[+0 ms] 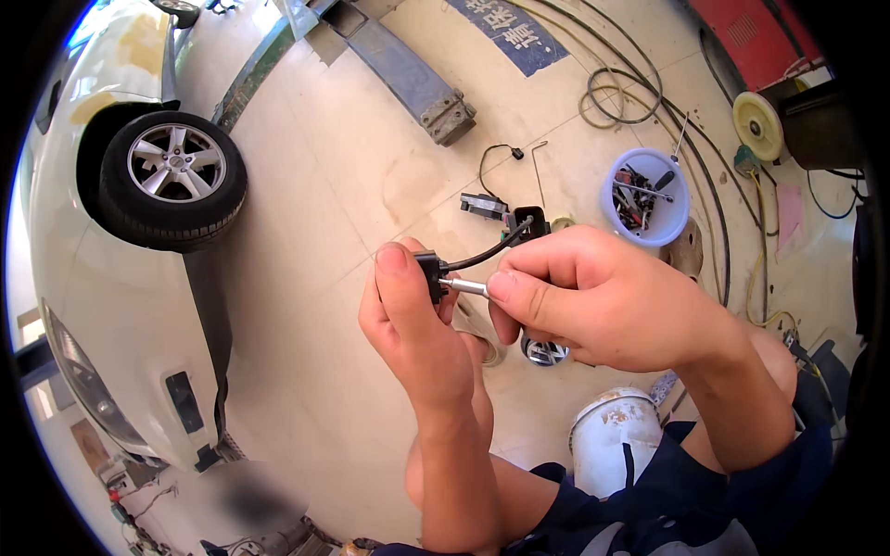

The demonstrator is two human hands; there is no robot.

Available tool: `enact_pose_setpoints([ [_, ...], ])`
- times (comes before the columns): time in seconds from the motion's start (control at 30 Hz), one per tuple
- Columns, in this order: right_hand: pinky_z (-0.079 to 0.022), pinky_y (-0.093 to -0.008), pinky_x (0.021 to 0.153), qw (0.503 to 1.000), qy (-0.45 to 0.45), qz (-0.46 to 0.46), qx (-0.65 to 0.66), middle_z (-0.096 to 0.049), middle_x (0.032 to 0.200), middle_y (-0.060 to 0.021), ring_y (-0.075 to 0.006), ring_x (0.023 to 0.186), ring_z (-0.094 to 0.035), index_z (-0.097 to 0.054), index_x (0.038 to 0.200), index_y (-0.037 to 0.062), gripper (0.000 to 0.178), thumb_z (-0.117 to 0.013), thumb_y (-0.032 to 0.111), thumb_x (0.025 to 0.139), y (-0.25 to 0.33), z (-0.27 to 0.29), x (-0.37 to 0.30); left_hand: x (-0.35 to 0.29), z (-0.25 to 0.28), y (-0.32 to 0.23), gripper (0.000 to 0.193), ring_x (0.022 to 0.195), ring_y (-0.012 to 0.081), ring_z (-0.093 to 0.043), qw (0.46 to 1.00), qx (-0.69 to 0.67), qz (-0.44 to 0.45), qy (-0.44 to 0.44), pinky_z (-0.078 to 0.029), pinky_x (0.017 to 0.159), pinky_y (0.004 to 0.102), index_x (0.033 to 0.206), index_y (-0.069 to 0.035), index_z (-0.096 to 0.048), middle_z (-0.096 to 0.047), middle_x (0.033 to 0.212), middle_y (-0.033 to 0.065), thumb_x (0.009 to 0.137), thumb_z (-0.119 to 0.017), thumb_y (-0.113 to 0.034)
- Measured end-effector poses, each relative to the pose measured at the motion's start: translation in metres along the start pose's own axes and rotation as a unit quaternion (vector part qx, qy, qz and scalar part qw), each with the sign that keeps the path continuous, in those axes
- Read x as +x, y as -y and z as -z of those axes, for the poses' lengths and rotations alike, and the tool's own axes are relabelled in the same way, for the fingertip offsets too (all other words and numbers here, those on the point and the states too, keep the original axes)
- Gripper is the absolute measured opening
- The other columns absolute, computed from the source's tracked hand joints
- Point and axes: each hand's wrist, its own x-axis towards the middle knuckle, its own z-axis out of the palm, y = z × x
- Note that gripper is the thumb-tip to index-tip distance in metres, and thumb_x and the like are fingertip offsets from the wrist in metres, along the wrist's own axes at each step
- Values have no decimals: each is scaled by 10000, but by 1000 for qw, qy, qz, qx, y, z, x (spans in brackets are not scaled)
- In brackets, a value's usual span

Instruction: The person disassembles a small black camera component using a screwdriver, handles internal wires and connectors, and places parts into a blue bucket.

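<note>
My left hand (417, 338) is closed around a small black plastic part (429, 276), with the thumb along its top. A short black cable (487, 252) runs from this part to a black connector housing (527, 223) beyond my right hand. Between thumb and fingers, my right hand (593, 301) pinches a slim silver metal shaft (466, 287). The shaft's tip meets the side of the black part; its other end is hidden in my fingers. On the floor beyond my hands lie a flat dark module (484, 206) and a black lead with a plug (516, 153).
A pale car with a tyred wheel (176, 167) stands at the left. Far right of my hands is a lilac bowl (646, 196) of small hardware and a screwdriver. A white bucket (615, 435) stands near my legs. Hoses (663, 102) and a steel lift arm (403, 79) lie on the floor.
</note>
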Motion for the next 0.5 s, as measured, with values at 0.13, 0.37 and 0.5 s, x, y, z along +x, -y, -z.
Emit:
enact_pose_setpoints([
  [0.13, -290, -221, 466, 999, -32, 42, 10, -441, 590, 38, -42, 531, -391, -614, 826, 14, 188, -572, 160, 937, -15, -3, 5, 2, 10, 2, 410, 520, 43, -267, 998, 1, -19, 52, -212, 460, 223, 668, -122, -351, -317, 569, -34, 952, -495, -380],
  [0.37, -323, -218, 493, 843, -284, 346, -299, -534, 623, -24, -55, 551, -457, -581, 798, 10, 96, -673, 26, 815, -35, -23, 15, -2, 2, -5, 416, 515, 38, -333, 997, -26, 73, -13, -271, 470, 195, 675, -117, -382, -388, 577, -30, 939, -525, -405],
  [0.5, -322, -203, 506, 926, -234, 276, -110, -554, 644, 0, -27, 568, -452, -545, 871, 19, 154, -682, 3, 804, -14, -23, 6, -2, 0, -7, 416, 511, 35, -339, 998, -42, 42, -21, -262, 470, 192, 677, -121, -401, -391, 569, -32, 939, -519, -422],
])
